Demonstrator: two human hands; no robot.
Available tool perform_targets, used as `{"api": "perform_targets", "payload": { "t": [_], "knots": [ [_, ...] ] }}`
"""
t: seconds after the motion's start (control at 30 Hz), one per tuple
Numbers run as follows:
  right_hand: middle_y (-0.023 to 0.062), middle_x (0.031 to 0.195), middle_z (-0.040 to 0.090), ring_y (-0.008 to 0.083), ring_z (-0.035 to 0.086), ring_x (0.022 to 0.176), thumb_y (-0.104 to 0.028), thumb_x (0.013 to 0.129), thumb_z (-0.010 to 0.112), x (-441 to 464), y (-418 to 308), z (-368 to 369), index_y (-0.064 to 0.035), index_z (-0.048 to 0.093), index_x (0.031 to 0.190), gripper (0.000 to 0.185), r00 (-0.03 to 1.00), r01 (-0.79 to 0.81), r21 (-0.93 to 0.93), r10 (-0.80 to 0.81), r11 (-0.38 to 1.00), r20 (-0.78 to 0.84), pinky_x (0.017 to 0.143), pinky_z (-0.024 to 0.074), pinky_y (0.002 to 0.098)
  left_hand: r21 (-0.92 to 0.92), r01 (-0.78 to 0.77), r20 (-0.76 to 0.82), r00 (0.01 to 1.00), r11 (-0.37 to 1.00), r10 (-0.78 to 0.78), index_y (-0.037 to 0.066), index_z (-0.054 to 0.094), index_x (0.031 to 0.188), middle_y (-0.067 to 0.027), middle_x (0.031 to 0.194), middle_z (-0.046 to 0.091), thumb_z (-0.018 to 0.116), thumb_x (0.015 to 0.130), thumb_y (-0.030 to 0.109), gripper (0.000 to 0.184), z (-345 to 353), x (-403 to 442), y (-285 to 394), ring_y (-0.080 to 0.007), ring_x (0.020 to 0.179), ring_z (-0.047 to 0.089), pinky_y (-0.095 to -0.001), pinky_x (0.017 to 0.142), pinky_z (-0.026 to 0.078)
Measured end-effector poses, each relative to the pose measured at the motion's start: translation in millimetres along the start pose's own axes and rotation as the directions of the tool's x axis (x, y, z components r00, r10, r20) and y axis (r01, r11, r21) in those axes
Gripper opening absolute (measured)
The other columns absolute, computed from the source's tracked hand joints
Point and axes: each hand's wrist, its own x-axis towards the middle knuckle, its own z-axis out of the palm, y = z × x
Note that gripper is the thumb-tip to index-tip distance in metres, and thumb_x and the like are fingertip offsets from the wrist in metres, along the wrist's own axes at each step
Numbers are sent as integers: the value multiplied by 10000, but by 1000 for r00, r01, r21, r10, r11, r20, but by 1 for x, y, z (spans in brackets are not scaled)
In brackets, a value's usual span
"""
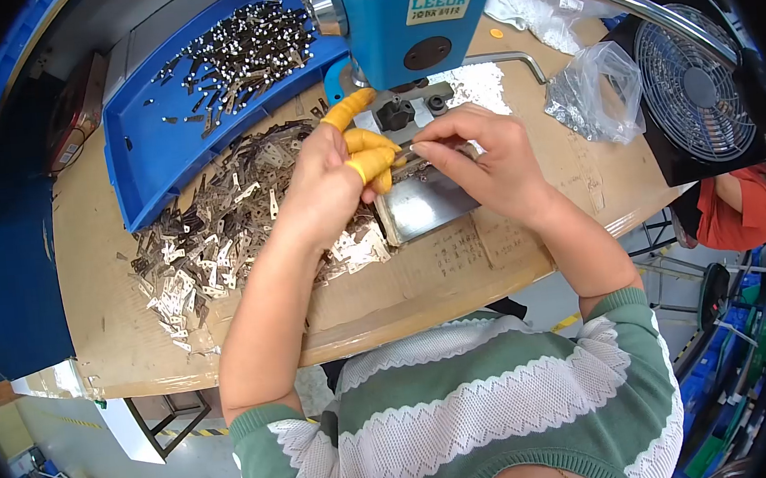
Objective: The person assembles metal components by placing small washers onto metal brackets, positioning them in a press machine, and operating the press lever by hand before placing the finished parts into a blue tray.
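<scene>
My left hand (pixel 340 165), with yellow covers on several fingers, is closed in a pinch in front of the blue press (pixel 410 27). Its fingertips meet those of my right hand (pixel 480 153), which is bare and pinches a small part between thumb and forefinger. What lies between the left fingers is too small to make out. Both hands are just above a metal block (pixel 425 203) and close to the dark fixture (pixel 397 113) under the press. A pile of flat metal pieces (pixel 210 245) spreads on the cardboard-covered table beside my left forearm.
A blue tray (pixel 146 182) holds dark pieces with white ends. White small parts (pixel 479 85), a hex key (pixel 522 58), a clear plastic bag (pixel 593 93) and a black fan (pixel 702 84) are to the right. Another person (pixel 741 212) is at the far right.
</scene>
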Motion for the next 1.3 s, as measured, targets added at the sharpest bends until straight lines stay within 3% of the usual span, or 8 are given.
{"api": "perform_targets", "payload": {
  "t": [0.1, 0.33, 0.47, 0.63, 0.8, 1.0, 1.13, 1.3],
  "knots": [
    [65, 761, 636, 158, 591, 674, -52, 738, 685, -1, 0, -17, -24, 647, 814, 90, 932, 314, -298, -353, 902, -86, 609, 457, 271, -4, -9, -37, 999, 1000, 8, -97, 242, 1325, -102, 745, 602, 543, 733, -33, 668, -1, 13, 9, -93, 517, 493, -205, 425, 346],
    [96, 969, 624, 147, 576, 776, 1, 787, 631, 8, -36, -82, -23, 588, 1033, 250, 773, 326, -85, -317, 941, -550, 692, 458, 286, -4, -63, -119, 991, 998, 62, -97, 263, 1322, -128, 748, 583, 393, 684, -114, 652, -3, 36, 18, -111, 497, 479, -220, 405, 333],
    [306, 1332, 319, 369, 385, 1217, -247, 769, 673, -9, -72, -130, 40, 444, 1243, 599, 820, 530, 473, -283, 703, -498, 1008, 329, 397, -107, -96, -106, 991, 990, 84, -89, 247, 1334, -130, 757, 583, 451, 726, -85, 641, -1, 34, 19, -111, 506, 488, -210, 405, 349],
    [157, 955, 564, 323, 533, 871, -657, 841, 328, -44, -30, -124, -44, 567, 998, 676, 812, 574, 287, -491, 766, -314, 785, 442, 394, -163, -60, -54, 997, 985, 51, -84, 204, 1353, -134, 767, 594, 543, 765, -27, 681, -7, 35, 12, -113, 521, 504, -198, 412, 365],
    [159, 949, 581, 299, 591, 838, -276, 852, 578, -68, 13, -72, -35, 584, 856, 240, 731, 556, -130, -557, 821, -395, 706, 504, 395, -75, -73, -80, 995, 995, 67, -85, 198, 1355, -136, 788, 611, 559, 750, -29, 707, -8, 38, 7, -117, 531, 514, -204, 428, 389],
    [188, 1064, 575, 306, 560, 960, -380, 676, 731, -53, 0, -53, -39, 608, 994, 482, 965, 166, -6, -164, 986, -206, 845, 417, 402, 392, -160, -83, 975, 906, 208, -81, 272, 1332, -132, 791, 633, 560, 770, -65, 632, -28, 34, 37, -131, 599, 566, -231, 527, 470],
    [171, 1076, 581, 306, 558, 947, -352, 590, 775, -49, 0, -25, -54, 610, 1032, 559, 967, 252, -553, -231, 794, 108, 842, 397, 385, 776, -258, -299, 653, 576, 696, -27, 333, 1315, -189, 955, 617, 592, 803, 17, 575, -58, 44, 26, -252, 934, 614, -324, 768, 503],
    [99, 1030, 611, 249, 571, 906, -188, 574, 774, -64, 19, -24, -64, 641, 921, 392, 919, 379, -582, -368, 719, 143, 778, 408, 339, 906, -167, 29, 941, 389, 337, 0, 356, 1314, -223, 1055, 580, 549, 782, -11, 567, -67, 32, 7, -307, 947, 592, -388, 793, 485]
  ]
}}
